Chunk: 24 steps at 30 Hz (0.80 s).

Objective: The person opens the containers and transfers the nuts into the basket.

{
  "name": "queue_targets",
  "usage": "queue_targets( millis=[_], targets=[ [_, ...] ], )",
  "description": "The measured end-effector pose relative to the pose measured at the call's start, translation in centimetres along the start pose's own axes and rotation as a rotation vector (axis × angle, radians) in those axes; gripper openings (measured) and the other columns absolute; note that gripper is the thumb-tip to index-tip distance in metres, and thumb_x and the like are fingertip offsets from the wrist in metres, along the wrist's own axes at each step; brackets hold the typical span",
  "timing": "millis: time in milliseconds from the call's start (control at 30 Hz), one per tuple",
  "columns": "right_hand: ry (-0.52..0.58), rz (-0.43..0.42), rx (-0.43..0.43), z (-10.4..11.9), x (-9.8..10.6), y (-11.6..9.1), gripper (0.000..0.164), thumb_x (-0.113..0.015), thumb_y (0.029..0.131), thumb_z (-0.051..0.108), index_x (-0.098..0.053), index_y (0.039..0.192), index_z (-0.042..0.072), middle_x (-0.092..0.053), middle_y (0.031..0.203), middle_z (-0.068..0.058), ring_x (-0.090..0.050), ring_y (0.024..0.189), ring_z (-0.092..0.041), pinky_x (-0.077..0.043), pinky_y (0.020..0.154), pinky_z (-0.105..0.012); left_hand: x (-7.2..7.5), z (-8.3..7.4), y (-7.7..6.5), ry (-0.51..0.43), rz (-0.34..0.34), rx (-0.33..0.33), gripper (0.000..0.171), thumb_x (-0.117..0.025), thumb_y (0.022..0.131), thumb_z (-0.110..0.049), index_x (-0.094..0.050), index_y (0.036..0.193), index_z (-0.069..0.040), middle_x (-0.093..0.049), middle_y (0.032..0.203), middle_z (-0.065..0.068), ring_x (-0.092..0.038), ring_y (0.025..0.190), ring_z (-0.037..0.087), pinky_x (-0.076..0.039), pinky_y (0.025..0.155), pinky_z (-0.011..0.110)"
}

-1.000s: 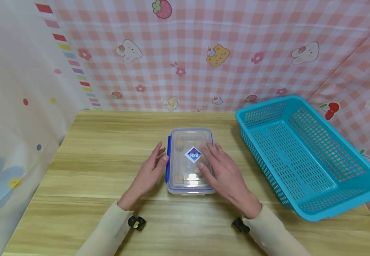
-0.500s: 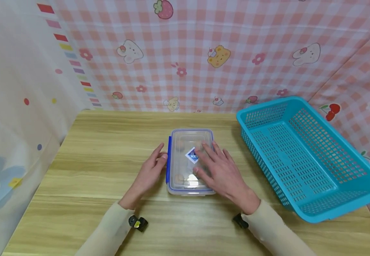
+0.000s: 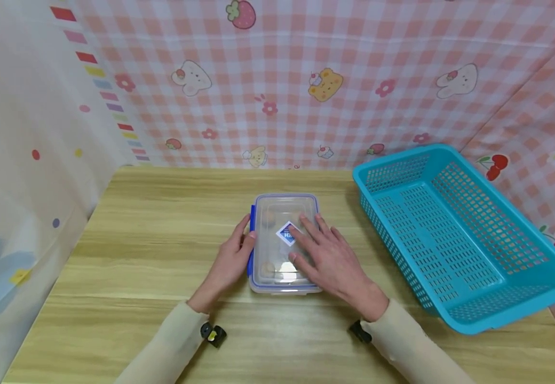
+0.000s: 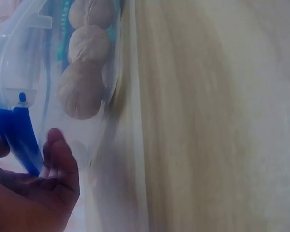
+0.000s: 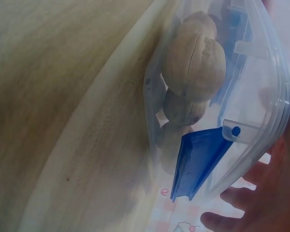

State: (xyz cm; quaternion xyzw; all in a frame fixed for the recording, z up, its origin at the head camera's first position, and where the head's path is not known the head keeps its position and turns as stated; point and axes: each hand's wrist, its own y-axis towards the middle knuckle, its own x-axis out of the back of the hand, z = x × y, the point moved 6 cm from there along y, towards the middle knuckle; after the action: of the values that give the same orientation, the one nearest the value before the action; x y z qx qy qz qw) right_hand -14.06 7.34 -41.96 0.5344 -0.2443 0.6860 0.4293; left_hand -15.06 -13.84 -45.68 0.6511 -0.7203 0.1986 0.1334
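A clear plastic food container [image 3: 272, 205] with a blue seal and a diamond label lies on the table. In the left wrist view several walnuts [image 4: 82, 92] show through its wall. My left hand [image 3: 224, 266] is at the container's left side; its thumb and curled fingers hold the blue latch [image 4: 17, 130], which slants outward. My right hand [image 3: 339, 264] rests on the right part of the lid with fingers spread, covering part of the label. The right side's blue latch [image 5: 203, 157] hangs angled away from the wall in the right wrist view.
A turquoise perforated basket [image 3: 426, 229] stands to the right of the container, near the wall cloth. Pink checked cloth [image 3: 277, 85] hangs behind the wooden table [image 3: 162, 213], and a white patterned cloth [image 3: 23, 186] hangs at the left.
My left hand has moved right and closed in on the left latch. My right hand has slid slightly left over the lid, partly covering the label. The container has barely moved.
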Motion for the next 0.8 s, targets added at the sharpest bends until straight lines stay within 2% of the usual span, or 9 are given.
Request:
queue_targets(
  millis=[133, 200, 300, 400, 567, 800],
  targets=[
    [-0.003, 0.001, -0.001, 0.1, -0.1, 0.0, 0.060, -0.046, 0.106, 0.052, -0.046, 0.158, 0.022, -0.029, 0.168, -0.010, -0.021, 0.155, -0.040, -0.032, 0.117, -0.068, -0.2, 0.0, 0.0, 0.003, -0.009, -0.003, 0.060, -0.039, 0.113, -0.038, -0.025, 0.166, -0.013, -0.065, 0.129, 0.023, -0.066, 0.111, 0.034, -0.052, 0.105, 0.055],
    [0.001, 0.002, -0.003, 0.1, -0.1, 0.0, 0.059, -0.046, 0.106, 0.052, -0.046, 0.158, 0.022, -0.029, 0.169, -0.010, -0.020, 0.156, -0.040, -0.032, 0.117, -0.067, -0.3, -0.1, 0.0, -0.001, -0.013, -0.005, 0.059, -0.038, 0.113, -0.037, -0.025, 0.166, -0.013, -0.062, 0.136, 0.024, -0.064, 0.118, 0.037, -0.048, 0.109, 0.056],
    [0.009, 0.002, -0.005, 0.1, -0.1, 0.0, 0.059, -0.047, 0.107, 0.051, -0.046, 0.158, 0.021, -0.029, 0.169, -0.010, -0.020, 0.156, -0.041, -0.032, 0.118, -0.067, -0.3, -0.2, 0.0, -0.001, -0.015, -0.021, 0.058, -0.036, 0.114, -0.035, -0.024, 0.166, -0.012, -0.051, 0.152, 0.024, -0.053, 0.136, 0.040, -0.040, 0.117, 0.057],
    [0.014, -0.002, -0.004, 0.1, -0.1, 0.0, 0.059, -0.046, 0.107, 0.050, -0.046, 0.158, 0.020, -0.028, 0.169, -0.010, -0.019, 0.156, -0.041, -0.033, 0.118, -0.066, -0.4, -0.5, 0.0, 0.001, -0.017, -0.043, 0.057, -0.035, 0.114, -0.033, -0.024, 0.166, -0.010, -0.037, 0.163, 0.019, -0.040, 0.147, 0.040, -0.032, 0.121, 0.056],
    [0.027, -0.013, 0.004, 0.1, -0.2, 0.0, 0.059, -0.047, 0.107, 0.050, -0.047, 0.158, 0.020, -0.029, 0.169, -0.010, -0.019, 0.156, -0.041, -0.034, 0.117, -0.066, -0.4, -0.8, 0.0, 0.026, -0.023, -0.086, 0.055, -0.032, 0.115, -0.026, -0.023, 0.165, -0.006, -0.038, 0.162, 0.021, -0.042, 0.145, 0.040, -0.032, 0.121, 0.054],
    [0.039, -0.018, 0.007, 0.0, -0.3, 0.0, 0.059, -0.046, 0.107, 0.049, -0.046, 0.158, 0.020, -0.028, 0.169, -0.010, -0.018, 0.156, -0.040, -0.034, 0.117, -0.066, -0.3, -1.3, 0.1, 0.131, -0.026, -0.129, 0.053, -0.031, 0.114, -0.018, -0.022, 0.163, 0.002, -0.041, 0.158, 0.026, -0.050, 0.138, 0.041, -0.038, 0.117, 0.052]
  ],
)
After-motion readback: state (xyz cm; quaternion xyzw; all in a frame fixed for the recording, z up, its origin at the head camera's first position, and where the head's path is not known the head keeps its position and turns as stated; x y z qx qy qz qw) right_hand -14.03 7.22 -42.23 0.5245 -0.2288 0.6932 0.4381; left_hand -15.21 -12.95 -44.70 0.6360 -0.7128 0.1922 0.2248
